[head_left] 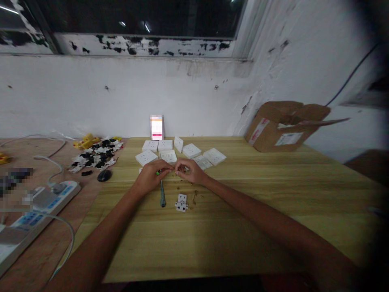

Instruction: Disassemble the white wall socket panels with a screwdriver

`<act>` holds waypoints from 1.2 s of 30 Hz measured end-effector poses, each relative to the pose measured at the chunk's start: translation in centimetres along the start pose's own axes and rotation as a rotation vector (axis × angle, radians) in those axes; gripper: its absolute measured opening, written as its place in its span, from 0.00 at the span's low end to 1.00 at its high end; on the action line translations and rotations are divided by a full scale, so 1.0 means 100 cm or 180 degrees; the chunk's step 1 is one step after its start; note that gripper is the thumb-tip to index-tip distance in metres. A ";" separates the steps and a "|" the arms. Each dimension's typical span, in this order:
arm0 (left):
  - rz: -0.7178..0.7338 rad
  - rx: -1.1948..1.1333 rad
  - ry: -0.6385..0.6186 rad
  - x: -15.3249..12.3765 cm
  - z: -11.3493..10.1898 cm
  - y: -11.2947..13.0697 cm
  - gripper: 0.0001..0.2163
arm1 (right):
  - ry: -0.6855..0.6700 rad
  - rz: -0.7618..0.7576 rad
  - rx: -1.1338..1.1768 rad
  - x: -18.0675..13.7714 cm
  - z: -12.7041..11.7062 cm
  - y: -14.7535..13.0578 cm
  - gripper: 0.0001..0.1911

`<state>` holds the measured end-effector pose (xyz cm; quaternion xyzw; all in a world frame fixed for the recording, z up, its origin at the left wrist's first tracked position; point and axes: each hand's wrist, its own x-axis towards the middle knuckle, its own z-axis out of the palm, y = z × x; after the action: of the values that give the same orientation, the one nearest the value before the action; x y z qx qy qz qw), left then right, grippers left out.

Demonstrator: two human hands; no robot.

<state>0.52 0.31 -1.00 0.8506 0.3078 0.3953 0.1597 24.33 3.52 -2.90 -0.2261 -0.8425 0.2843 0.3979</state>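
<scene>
While both my hands met over the wooden table (231, 227), two sets of fingertips nosed right up to each other, and that was where all the action was! My left hand (153, 173) curled in from one side, my right hand (191, 170) from the other, thumbs and fingers bunched close; whether either pinch was pressed on a part or slightly parted, I couldn't tell, so small was the gap. One bright green bit (157, 172) peeped out by my left fingers. Just below, on my side, lay one screwdriver (163, 199), handle towards me, and to its right one white socket insert (181, 202), flat on the wood, with brass bits (178, 188) scattered near it and up towards my hands, too tiny for a sure count. Beyond my knuckles, what a crowd: eight white socket plates (214, 156) I could count, one tipped up steeply, with maybe a ninth edge by my left hand. Behind them, one lit phone (157, 127) stood against the wall. Out left, one black mouse (104, 175), one heap of black and white pieces (97, 154) and one long power strip (65, 192); far right, one open cardboard box (270, 125).
</scene>
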 end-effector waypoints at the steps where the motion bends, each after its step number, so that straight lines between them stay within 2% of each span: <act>1: -0.0003 0.0043 0.0007 0.000 0.000 -0.001 0.07 | -0.0001 0.0037 0.0015 0.000 0.000 0.000 0.04; 10: 0.0021 0.0221 0.0159 -0.001 0.001 0.000 0.06 | 0.0073 0.0315 0.0291 -0.001 0.003 0.002 0.13; 27: -0.0164 0.0655 0.0269 -0.001 0.004 0.002 0.05 | 0.0162 0.0365 0.0398 0.000 0.008 0.013 0.17; 36: -0.0245 0.0736 0.0225 -0.003 0.005 -0.004 0.05 | 0.0274 0.0325 0.0538 0.000 0.009 0.014 0.24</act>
<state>0.63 0.41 -1.72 0.8364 0.3892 0.3805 0.0647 23.81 4.26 -4.25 -0.2465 -0.7850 0.3643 0.4363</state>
